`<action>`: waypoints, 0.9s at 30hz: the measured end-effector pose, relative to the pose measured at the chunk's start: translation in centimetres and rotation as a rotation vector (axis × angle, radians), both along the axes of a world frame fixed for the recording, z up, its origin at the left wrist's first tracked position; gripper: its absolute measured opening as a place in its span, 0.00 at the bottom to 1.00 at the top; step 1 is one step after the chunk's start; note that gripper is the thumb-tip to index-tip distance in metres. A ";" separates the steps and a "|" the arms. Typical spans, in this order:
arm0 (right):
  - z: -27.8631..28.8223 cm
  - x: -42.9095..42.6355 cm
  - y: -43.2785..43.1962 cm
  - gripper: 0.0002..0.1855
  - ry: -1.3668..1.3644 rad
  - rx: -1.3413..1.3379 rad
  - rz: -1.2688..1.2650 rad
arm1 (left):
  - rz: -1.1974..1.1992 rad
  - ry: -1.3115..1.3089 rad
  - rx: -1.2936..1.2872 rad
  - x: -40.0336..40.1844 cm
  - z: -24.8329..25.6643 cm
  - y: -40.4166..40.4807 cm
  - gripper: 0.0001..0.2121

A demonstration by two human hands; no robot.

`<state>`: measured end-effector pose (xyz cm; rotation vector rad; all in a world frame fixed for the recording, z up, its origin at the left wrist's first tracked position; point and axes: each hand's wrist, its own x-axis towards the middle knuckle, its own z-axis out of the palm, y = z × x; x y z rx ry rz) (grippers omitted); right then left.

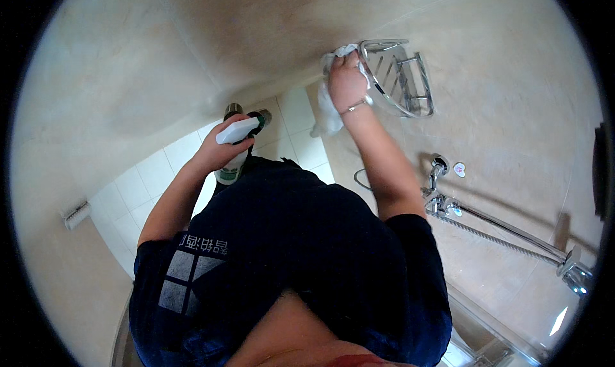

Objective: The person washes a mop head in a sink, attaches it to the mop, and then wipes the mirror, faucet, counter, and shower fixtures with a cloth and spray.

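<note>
My left hand grips a spray bottle by its neck, below the white trigger head. The pale bottle body with a green label hangs down beside the dark shirt, partly covered by the hand. With my right arm stretched out, my right hand presses a crumpled white cloth at the left end of a chrome corner shelf. The fingers are partly hidden in the cloth, which droops below the hand. The shelf has a slatted base and a raised rail, and is fixed to the beige wall.
A chrome shower mixer with a metal hose and riser bar is on the right wall, near a heart-shaped sticker. White floor tiles lie below. A white ribbed object is at the left wall.
</note>
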<state>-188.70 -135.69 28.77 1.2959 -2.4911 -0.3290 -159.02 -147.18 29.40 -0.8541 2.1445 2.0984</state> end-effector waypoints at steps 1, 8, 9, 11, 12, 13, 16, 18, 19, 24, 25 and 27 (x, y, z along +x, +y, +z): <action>-0.1 0.1 -0.9 0.17 -0.019 -0.001 -0.041 | 0.000 0.004 -0.023 0.1 0.0 0.0 0.21; 3.7 2.7 9.0 0.16 -0.255 0.038 0.178 | -0.006 -0.023 -0.010 0.0 0.2 -0.6 0.21; 4.5 3.1 11.1 0.18 -0.301 0.003 0.127 | -0.002 -0.036 0.037 0.0 0.0 -0.8 0.21; 5.7 3.3 14.1 0.25 -0.393 -0.076 0.024 | -0.002 -0.029 0.052 -0.2 -0.1 -1.0 0.21; 6.9 3.2 14.0 0.29 -0.380 -0.236 -0.020 | -0.001 -0.012 0.019 -0.4 -0.2 -0.8 0.21; 8.8 3.4 13.6 0.32 -0.376 -0.396 -0.068 | -0.003 -0.006 -0.015 -0.2 -0.3 -0.7 0.21; 11.8 2.2 9.7 0.38 -0.232 -0.576 0.071 | -0.026 -0.042 -0.101 -0.5 -2.5 -0.9 0.23; 9.1 0.2 6.5 0.35 -0.179 -0.513 0.095 | -0.094 -0.033 -0.108 -1.7 -1.9 -1.0 0.22; 5.8 -1.5 5.3 0.26 -0.253 -0.381 0.022 | -0.123 -0.027 -0.115 -2.2 -1.5 -0.7 0.22; 5.3 -3.4 9.0 0.20 -0.210 -0.368 0.208 | -0.122 -0.066 -0.049 -3.4 -0.2 -0.3 0.22; 5.1 -4.6 11.5 0.17 -0.215 -0.399 0.296 | -0.113 -0.080 -0.046 -3.7 0.0 -0.4 0.22; 5.7 -6.9 16.7 0.17 -0.268 -0.338 0.325 | -0.119 -0.054 -0.032 -4.3 -0.3 -0.3 0.24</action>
